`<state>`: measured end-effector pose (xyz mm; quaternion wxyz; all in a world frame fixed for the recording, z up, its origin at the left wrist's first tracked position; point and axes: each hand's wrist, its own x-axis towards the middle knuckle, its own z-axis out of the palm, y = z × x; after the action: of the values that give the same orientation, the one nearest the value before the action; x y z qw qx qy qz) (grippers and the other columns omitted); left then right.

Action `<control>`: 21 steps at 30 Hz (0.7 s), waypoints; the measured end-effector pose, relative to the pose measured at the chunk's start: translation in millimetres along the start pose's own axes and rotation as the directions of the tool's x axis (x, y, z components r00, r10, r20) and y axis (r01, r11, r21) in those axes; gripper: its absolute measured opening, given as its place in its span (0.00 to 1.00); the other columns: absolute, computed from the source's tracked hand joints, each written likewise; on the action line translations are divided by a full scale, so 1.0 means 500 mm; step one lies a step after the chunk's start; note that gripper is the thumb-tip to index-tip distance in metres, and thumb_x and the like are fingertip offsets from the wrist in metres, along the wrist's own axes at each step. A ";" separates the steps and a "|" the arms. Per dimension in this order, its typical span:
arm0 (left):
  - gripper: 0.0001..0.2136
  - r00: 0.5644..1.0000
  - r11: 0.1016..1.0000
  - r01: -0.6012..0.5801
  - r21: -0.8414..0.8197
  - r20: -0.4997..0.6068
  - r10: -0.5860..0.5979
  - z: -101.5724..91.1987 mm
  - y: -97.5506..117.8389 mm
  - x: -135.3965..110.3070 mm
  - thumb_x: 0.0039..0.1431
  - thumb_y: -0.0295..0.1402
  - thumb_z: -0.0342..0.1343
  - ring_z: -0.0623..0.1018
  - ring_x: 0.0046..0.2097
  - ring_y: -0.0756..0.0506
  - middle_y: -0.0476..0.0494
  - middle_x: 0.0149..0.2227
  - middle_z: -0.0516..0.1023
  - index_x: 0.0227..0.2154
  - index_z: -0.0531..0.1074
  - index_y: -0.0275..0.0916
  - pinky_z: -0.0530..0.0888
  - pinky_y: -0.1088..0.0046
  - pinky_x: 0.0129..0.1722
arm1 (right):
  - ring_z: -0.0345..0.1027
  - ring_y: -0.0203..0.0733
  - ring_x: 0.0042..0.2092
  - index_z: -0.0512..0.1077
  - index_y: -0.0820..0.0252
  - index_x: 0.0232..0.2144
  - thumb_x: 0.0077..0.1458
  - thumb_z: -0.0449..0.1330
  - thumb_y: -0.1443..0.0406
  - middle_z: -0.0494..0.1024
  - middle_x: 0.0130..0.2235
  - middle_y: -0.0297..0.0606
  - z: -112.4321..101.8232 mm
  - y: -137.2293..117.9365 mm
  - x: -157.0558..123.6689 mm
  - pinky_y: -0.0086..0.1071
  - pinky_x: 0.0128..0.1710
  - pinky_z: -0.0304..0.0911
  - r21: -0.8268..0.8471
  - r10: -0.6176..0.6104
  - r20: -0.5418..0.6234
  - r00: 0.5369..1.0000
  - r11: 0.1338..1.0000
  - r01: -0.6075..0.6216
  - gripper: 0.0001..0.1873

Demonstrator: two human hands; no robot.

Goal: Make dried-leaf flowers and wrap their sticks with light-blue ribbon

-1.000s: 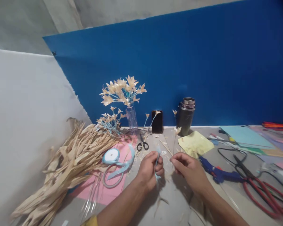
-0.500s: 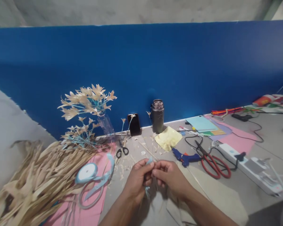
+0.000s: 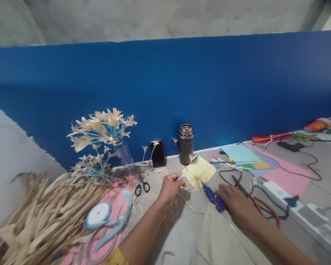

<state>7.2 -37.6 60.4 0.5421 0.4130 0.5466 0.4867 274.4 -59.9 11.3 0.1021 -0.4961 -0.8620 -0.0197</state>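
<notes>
My left hand (image 3: 171, 187) is closed around a thin stem wrapped in light blue ribbon (image 3: 180, 177), held just above the grey table. My right hand (image 3: 237, 206) reaches out to the right and rests on the blue glue gun (image 3: 213, 195), fingers curled over its rear end. Red-handled scissors (image 3: 260, 206) lie just beyond that hand. A yellow paper sheet (image 3: 199, 172) lies between the two hands, further back.
A pile of dried husk strips (image 3: 44, 213) fills the left. A ribbon spool (image 3: 98, 215) sits on pink paper. Husk flowers in a vase (image 3: 105, 129), small black scissors (image 3: 142, 187), a phone (image 3: 157, 154), a dark flask (image 3: 185, 144), coloured papers (image 3: 239, 154) and a power strip (image 3: 300, 211) stand around.
My hands have parted: the right one left the stem and moved right onto the glue gun. The left one kept the ribbon-wrapped stem and shifted a little forward.
</notes>
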 end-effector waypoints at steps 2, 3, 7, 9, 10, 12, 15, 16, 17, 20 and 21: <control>0.11 1.000 1.000 0.017 0.022 -0.017 -0.017 0.001 -0.002 0.017 0.39 0.36 0.68 0.55 0.17 0.57 0.47 0.20 0.74 0.21 0.74 0.35 0.49 0.77 0.18 | 0.67 0.54 0.53 0.77 0.59 0.49 0.51 0.48 0.81 0.74 0.55 0.51 -0.004 -0.004 0.007 0.45 0.53 0.63 0.038 0.010 0.014 1.000 0.999 -0.011 0.29; 0.10 0.999 0.999 0.029 0.038 -0.029 -0.028 -0.002 -0.005 0.021 0.39 0.34 0.68 0.56 0.17 0.57 0.47 0.19 0.75 0.20 0.73 0.35 0.49 0.77 0.18 | 0.67 0.55 0.54 0.77 0.60 0.48 0.51 0.49 0.81 0.74 0.55 0.52 -0.007 -0.003 0.010 0.47 0.53 0.63 0.062 0.010 0.017 1.000 0.998 -0.011 0.27; 0.09 0.996 0.990 0.082 0.112 -0.047 -0.077 -0.025 -0.032 0.017 0.38 0.31 0.67 0.58 0.17 0.56 0.47 0.18 0.74 0.17 0.72 0.35 0.51 0.77 0.19 | 0.68 0.56 0.52 0.75 0.62 0.46 0.50 0.52 0.75 0.76 0.52 0.53 -0.014 0.014 0.005 0.48 0.52 0.63 0.238 0.004 0.005 1.000 0.971 -0.005 0.22; 0.09 0.993 0.985 0.112 0.133 -0.037 -0.108 -0.035 -0.048 0.009 0.37 0.30 0.68 0.59 0.18 0.55 0.49 0.16 0.71 0.18 0.72 0.35 0.52 0.77 0.19 | 0.70 0.54 0.51 0.73 0.61 0.48 0.52 0.51 0.73 0.77 0.50 0.51 -0.013 0.027 -0.003 0.46 0.52 0.64 0.352 0.067 -0.022 0.998 0.934 -0.055 0.22; 0.09 0.992 0.984 0.122 0.132 -0.045 -0.117 -0.039 -0.054 0.006 0.37 0.29 0.68 0.59 0.18 0.55 0.50 0.16 0.69 0.18 0.72 0.35 0.52 0.77 0.19 | 0.70 0.52 0.50 0.72 0.61 0.50 0.53 0.51 0.71 0.77 0.50 0.50 -0.011 0.033 -0.008 0.45 0.52 0.65 0.405 0.106 -0.036 0.994 0.911 -0.083 0.22; 0.09 0.988 0.988 0.114 0.100 -0.116 -0.102 -0.047 -0.060 0.004 0.38 0.30 0.68 0.61 0.18 0.54 0.51 0.15 0.67 0.20 0.73 0.35 0.53 0.77 0.19 | 0.71 0.52 0.52 0.70 0.61 0.52 0.55 0.52 0.68 0.77 0.51 0.49 -0.009 0.043 -0.013 0.43 0.53 0.65 0.485 0.177 -0.052 0.983 0.865 -0.130 0.22; 0.10 0.964 0.999 0.038 -0.016 -0.262 -0.041 -0.064 -0.051 0.012 0.41 0.34 0.66 0.60 0.18 0.55 0.53 0.17 0.66 0.23 0.71 0.37 0.52 0.79 0.18 | 0.70 0.54 0.56 0.69 0.59 0.56 0.55 0.53 0.64 0.76 0.55 0.48 -0.007 0.050 -0.015 0.44 0.55 0.66 0.552 0.240 -0.102 0.965 0.821 -0.146 0.26; 0.10 0.960 0.997 0.023 -0.072 -0.276 -0.042 -0.071 -0.045 0.015 0.43 0.36 0.65 0.59 0.18 0.56 0.53 0.18 0.66 0.23 0.70 0.37 0.52 0.80 0.18 | 0.71 0.55 0.56 0.69 0.57 0.56 0.55 0.53 0.63 0.76 0.56 0.47 -0.008 0.051 -0.015 0.45 0.55 0.67 0.565 0.248 -0.129 0.960 0.814 -0.134 0.26; 0.11 0.963 0.991 0.027 -0.132 -0.264 -0.062 -0.077 -0.039 0.018 0.44 0.38 0.64 0.58 0.18 0.56 0.53 0.19 0.66 0.24 0.70 0.37 0.51 0.80 0.17 | 0.71 0.56 0.56 0.70 0.56 0.56 0.55 0.53 0.63 0.77 0.55 0.46 -0.007 0.052 -0.015 0.46 0.54 0.68 0.575 0.249 -0.155 0.956 0.810 -0.118 0.26; 0.12 0.975 0.950 0.123 -0.287 -0.142 -0.169 -0.083 -0.026 0.020 0.47 0.41 0.58 0.59 0.19 0.56 0.52 0.22 0.66 0.26 0.73 0.35 0.49 0.81 0.16 | 0.74 0.58 0.51 0.72 0.53 0.52 0.58 0.54 0.59 0.79 0.51 0.46 -0.003 0.058 -0.019 0.47 0.49 0.72 0.585 0.247 -0.202 0.948 0.807 -0.085 0.20; 0.12 0.976 0.940 0.157 -0.303 -0.099 -0.195 -0.079 -0.025 0.019 0.47 0.40 0.58 0.59 0.19 0.56 0.52 0.22 0.65 0.27 0.73 0.34 0.49 0.81 0.16 | 0.75 0.58 0.50 0.72 0.52 0.51 0.58 0.55 0.58 0.79 0.50 0.46 0.001 0.063 -0.020 0.47 0.48 0.73 0.582 0.249 -0.216 0.944 0.809 -0.081 0.19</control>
<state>-32.1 -33.8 44.0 0.6025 0.2455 0.5365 0.5374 306.0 -52.3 6.7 0.3675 -0.5092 -0.7583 0.1751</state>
